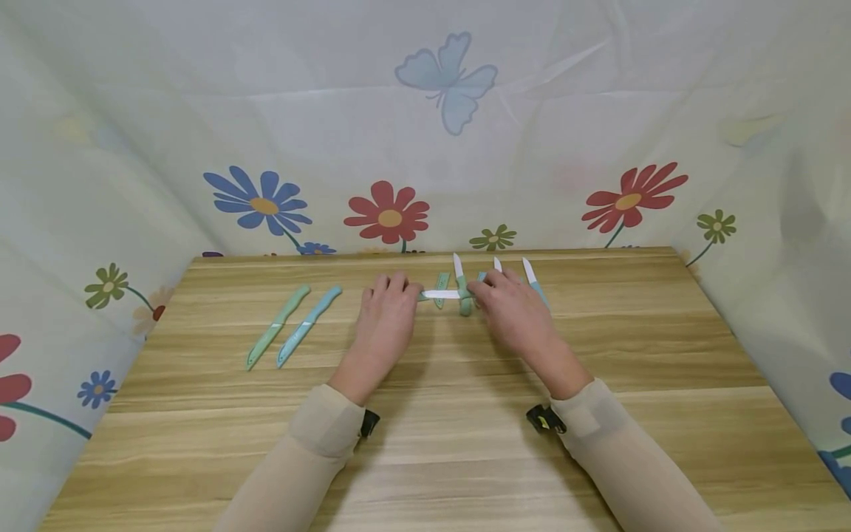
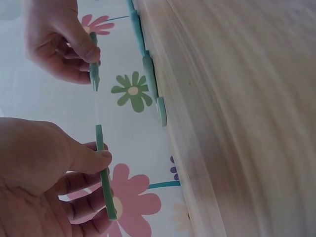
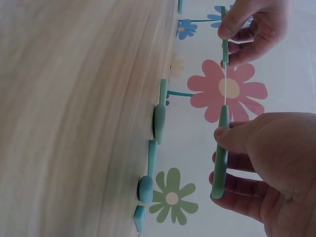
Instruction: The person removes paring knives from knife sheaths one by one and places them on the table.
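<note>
Between both hands, lifted off the table, is a green-handled paring knife with a thin white blade. My right hand pinches its handle between thumb and fingers. My left hand grips a slim green knife sheath. The blade spans the gap between handle and sheath, mostly bare; whether its tip sits inside the sheath I cannot tell. Behind the hands, a second green knife lies bare-bladed on the table beside a green sheath.
Left on the table lie a sheathed green knife and a sheathed blue knife. Near the right hand are a blue-handled knife, another white blade and a blue sheath, partly hidden. A flowered curtain hangs behind the table.
</note>
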Demonstrator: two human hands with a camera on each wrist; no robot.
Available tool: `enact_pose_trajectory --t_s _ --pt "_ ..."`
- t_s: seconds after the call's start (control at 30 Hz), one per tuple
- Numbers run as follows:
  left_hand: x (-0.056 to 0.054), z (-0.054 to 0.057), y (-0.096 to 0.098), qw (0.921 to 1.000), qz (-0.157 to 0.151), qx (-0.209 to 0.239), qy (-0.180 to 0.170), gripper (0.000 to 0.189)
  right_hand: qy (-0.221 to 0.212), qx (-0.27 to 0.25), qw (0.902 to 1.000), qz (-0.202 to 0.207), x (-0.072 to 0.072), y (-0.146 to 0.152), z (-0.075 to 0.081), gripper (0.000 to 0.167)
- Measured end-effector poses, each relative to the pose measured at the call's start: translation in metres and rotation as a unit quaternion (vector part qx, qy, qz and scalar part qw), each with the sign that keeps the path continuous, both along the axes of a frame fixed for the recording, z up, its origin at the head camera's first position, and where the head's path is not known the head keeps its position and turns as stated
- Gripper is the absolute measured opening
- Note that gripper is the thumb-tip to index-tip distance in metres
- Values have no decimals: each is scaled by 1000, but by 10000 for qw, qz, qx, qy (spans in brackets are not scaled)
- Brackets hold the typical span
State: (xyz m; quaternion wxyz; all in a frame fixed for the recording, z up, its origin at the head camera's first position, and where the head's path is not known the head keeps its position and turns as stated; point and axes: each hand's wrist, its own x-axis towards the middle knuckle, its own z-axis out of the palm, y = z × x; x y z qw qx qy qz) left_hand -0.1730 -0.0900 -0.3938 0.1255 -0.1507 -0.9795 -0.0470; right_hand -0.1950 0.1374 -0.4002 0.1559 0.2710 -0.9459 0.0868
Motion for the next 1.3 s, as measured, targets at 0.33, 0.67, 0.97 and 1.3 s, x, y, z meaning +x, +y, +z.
enact_pose_trajectory --t_s 0.33,0.67,0.97,1.3 --pt "0 0 -4 9997 187 92 -120 29 180 -80 9998 -97 1 4 0 26" --pt "2 4 -2 9993 265 181 -198 29 130 -157 9994 -265 -1 8 4 23" --pt "1 3 1 9990 255 224 -283 29 -585 -277 9953 -716 -2 15 16 29" --pt "10 7 18 9989 62 233 -401 30 -812 -219 9908 -1064 12 34 26 25"
